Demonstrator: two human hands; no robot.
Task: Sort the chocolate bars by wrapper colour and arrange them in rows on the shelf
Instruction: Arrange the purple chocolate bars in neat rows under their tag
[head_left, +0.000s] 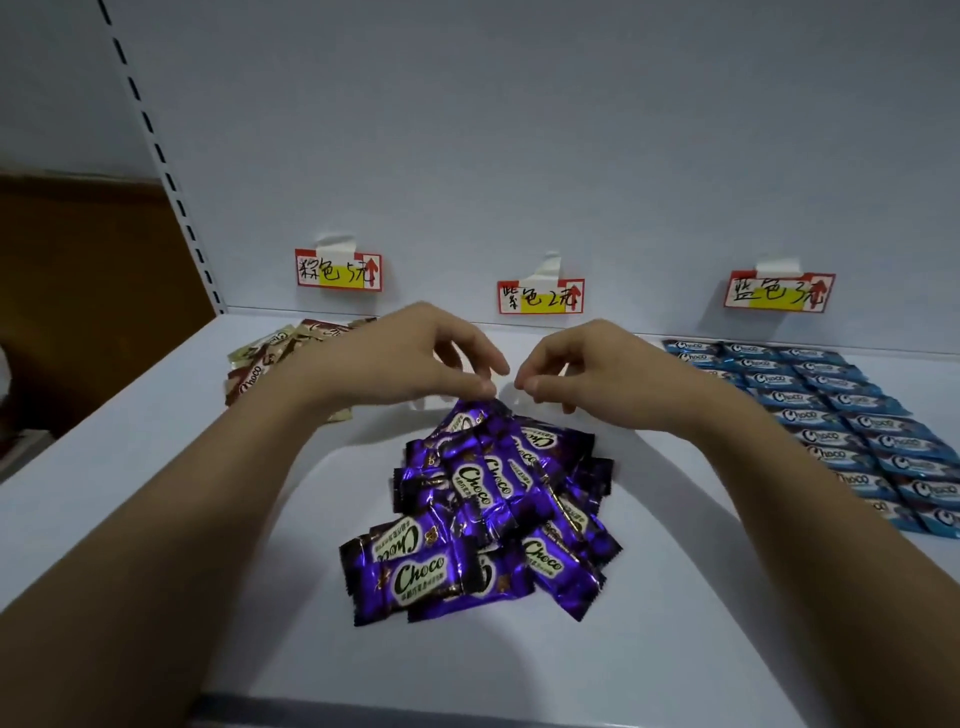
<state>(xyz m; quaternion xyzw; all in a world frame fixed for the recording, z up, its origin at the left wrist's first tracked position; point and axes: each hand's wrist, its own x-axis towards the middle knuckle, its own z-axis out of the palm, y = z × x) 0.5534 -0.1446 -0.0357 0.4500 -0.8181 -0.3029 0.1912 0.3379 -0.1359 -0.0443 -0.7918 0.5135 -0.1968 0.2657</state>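
Observation:
A loose heap of purple Choco bars (483, 514) lies in the middle of the white shelf (156, 493). Both hands hover at the heap's far end, fingers curled and fingertips almost meeting. My left hand (415, 358) brings thumb and forefinger together right over the raised end of the farthest purple bar (470, 415). My right hand (587, 369) mirrors it a little to the right. Whether either hand pinches the wrapper is unclear. Brown and cream bars (270, 358) lie in a jumble at the back left. Blue bars (841, 415) lie in neat rows on the right.
Three taped paper labels hang on the back wall: one above the brown bars (338, 270), one behind the purple heap (540, 297), one above the blue rows (779, 292). A slotted upright (171, 176) bounds the shelf's left side. The shelf's front edge (467, 714) is near me.

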